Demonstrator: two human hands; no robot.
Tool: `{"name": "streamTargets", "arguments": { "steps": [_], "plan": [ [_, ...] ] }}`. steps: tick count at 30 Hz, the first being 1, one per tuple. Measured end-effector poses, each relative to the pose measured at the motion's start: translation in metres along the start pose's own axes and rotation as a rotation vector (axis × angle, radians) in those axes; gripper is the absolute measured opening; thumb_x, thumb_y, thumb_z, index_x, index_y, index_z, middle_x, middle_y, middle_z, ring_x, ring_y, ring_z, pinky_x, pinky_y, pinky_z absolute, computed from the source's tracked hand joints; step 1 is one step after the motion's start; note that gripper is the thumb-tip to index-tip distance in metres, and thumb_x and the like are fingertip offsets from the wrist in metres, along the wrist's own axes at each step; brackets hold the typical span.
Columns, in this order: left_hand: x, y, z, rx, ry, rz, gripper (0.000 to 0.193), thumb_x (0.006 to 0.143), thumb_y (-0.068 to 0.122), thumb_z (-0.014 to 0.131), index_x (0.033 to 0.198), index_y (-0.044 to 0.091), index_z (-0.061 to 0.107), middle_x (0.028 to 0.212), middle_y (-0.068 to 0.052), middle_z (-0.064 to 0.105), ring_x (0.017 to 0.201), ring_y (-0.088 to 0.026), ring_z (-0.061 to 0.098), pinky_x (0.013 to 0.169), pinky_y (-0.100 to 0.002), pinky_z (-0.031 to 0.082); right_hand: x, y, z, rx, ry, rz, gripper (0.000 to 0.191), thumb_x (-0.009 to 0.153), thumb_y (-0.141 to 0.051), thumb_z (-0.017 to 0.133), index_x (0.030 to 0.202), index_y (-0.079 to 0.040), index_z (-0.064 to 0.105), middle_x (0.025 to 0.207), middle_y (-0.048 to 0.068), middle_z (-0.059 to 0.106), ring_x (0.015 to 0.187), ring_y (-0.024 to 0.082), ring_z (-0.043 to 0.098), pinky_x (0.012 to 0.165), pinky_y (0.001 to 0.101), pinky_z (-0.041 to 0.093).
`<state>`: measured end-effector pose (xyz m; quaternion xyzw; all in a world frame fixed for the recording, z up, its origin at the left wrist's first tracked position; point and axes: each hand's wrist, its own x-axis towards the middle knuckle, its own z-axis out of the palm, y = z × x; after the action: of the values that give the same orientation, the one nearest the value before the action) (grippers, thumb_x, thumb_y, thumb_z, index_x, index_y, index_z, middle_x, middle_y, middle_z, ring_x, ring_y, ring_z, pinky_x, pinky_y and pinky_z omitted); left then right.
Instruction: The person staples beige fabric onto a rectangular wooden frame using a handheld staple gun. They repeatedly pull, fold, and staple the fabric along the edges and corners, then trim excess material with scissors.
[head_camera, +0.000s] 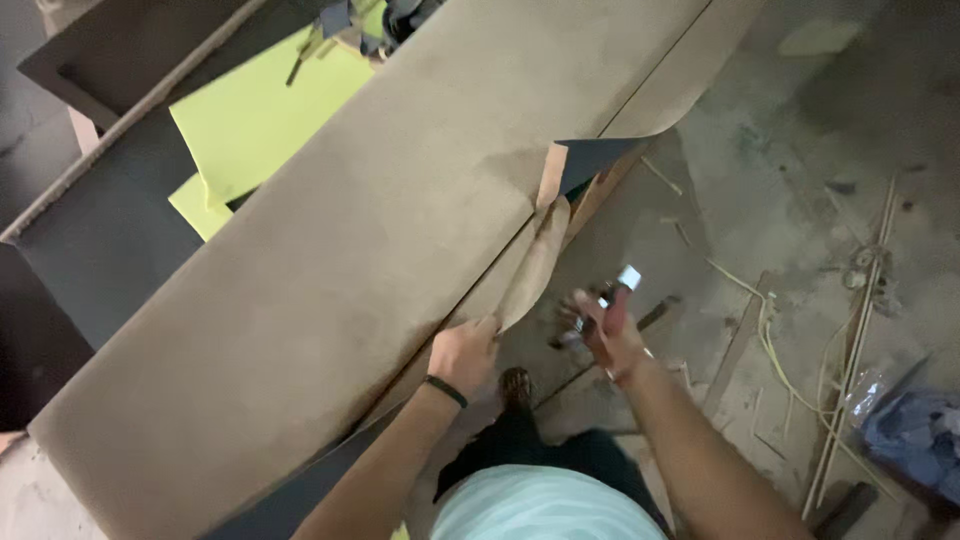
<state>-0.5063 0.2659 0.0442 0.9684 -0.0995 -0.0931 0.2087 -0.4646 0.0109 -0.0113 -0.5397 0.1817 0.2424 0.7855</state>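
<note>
A long panel covered in tan suede-like fabric (330, 260) slants across the view from lower left to upper right. My left hand (465, 352), with a dark band on the wrist, pinches the loose fabric edge (535, 265) where it peels off the panel's side. A flap there is turned back and shows a dark underside (590, 160). My right hand (610, 328) is closed on a small metal tool (612, 292) with a shiny head, held just right of the flap and apart from the fabric.
Yellow-green foam sheets (255, 115) lie beyond the panel on a dark board (100, 240). The concrete floor (780, 170) at right is littered with thin cane strips (850, 340), scraps and a blue plastic bag (915, 430). My foot (516, 385) stands below the panel's edge.
</note>
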Motion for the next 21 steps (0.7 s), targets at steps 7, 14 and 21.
{"name": "streamTargets", "arguments": {
  "steps": [7, 14, 21],
  "plan": [
    [0.008, -0.017, 0.033, -0.011, 0.117, 0.031, 0.023, 0.092, 0.017, 0.056, 0.112, 0.01, 0.066, 0.099, -0.01, 0.072, 0.087, -0.031, 0.071, 0.071, -0.046, 0.057, 0.105, 0.0, 0.034, 0.364, 0.047, -0.149, 0.093, 0.093, -0.022, 0.083, 0.156, -0.037, 0.017, 0.139, 0.016, 0.058, 0.126, 0.032, 0.056, 0.11, 0.0504, 0.049],
    [0.021, -0.009, 0.024, 0.074, 0.004, -0.172, 0.023, 0.088, 0.017, 0.059, 0.108, 0.012, 0.069, 0.094, -0.011, 0.072, 0.09, -0.034, 0.069, 0.073, -0.049, 0.055, 0.149, -0.03, 0.005, 0.556, -0.082, -0.009, 0.063, 0.103, -0.051, 0.049, 0.15, -0.009, 0.046, 0.152, 0.01, 0.051, 0.137, 0.027, 0.048, 0.107, 0.0394, 0.05],
    [0.08, 0.009, 0.005, 0.044, 0.054, -0.483, 0.031, 0.102, 0.037, 0.052, 0.117, 0.018, 0.071, 0.111, -0.007, 0.076, 0.106, -0.026, 0.072, 0.094, -0.041, 0.057, 0.17, -0.038, -0.002, 0.603, 0.001, 0.106, 0.053, 0.099, -0.043, 0.052, 0.138, -0.006, 0.051, 0.136, 0.011, 0.054, 0.12, 0.027, 0.052, 0.094, 0.0396, 0.05]
  ]
}}
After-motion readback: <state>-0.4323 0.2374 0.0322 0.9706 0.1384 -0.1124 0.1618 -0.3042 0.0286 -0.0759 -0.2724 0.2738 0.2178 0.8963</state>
